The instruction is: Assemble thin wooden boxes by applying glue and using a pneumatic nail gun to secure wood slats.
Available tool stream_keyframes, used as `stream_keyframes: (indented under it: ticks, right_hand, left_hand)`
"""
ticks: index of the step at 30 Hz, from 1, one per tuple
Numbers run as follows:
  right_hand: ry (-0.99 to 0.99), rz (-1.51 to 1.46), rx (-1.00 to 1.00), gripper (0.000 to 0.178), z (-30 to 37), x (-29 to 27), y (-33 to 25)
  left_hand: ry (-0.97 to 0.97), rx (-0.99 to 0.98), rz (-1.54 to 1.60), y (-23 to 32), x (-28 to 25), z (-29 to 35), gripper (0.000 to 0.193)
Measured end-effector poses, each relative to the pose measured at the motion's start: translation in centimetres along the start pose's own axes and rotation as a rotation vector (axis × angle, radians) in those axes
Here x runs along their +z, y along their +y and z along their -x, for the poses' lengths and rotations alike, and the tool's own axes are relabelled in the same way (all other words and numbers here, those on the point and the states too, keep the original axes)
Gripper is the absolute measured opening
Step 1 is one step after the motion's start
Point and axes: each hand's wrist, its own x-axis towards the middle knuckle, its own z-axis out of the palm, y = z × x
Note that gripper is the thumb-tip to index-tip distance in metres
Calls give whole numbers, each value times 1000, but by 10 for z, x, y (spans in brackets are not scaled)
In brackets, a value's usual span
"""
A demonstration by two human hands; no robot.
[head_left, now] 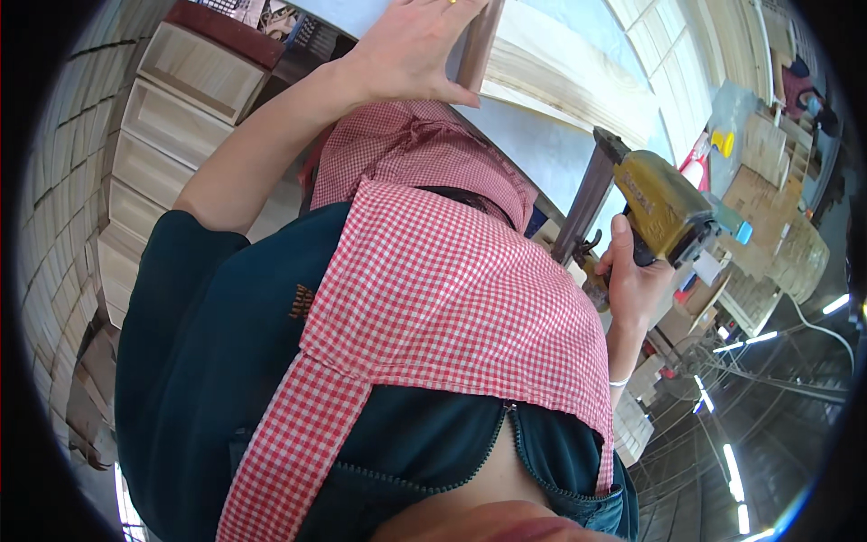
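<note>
My right hand (637, 280) is closed round the grip of a yellow pneumatic nail gun (664, 208), whose long dark magazine (587, 194) slants beside the table edge. The nose of the gun is close to a pale wooden box (569, 68) and looks apart from it. My left hand (411, 50) spans the box's brown end board (478, 50), with the thumb at its near corner. The upper fingers run out of the picture at the top. The box lies on a light blue-grey tabletop (533, 149).
Pale wooden drawer boxes (167, 113) are stacked at my left, near a dark plastic basket (321, 45). More light boards (722, 41) stand beyond the table. At the right are a yellow object (722, 143), cardboard (768, 208) and another person (799, 90).
</note>
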Motion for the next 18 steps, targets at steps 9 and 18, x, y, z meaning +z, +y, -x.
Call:
stream_keyframes:
  ticks: [9,18]
  right_hand:
    - [-244,89,-149,41,9,25,-16]
    - [-269,115,-48,46,13,33,-29]
  left_hand:
    - [-93,-115,100,0,5,0,118]
    - [-89,-137,148,-3,12,1,117]
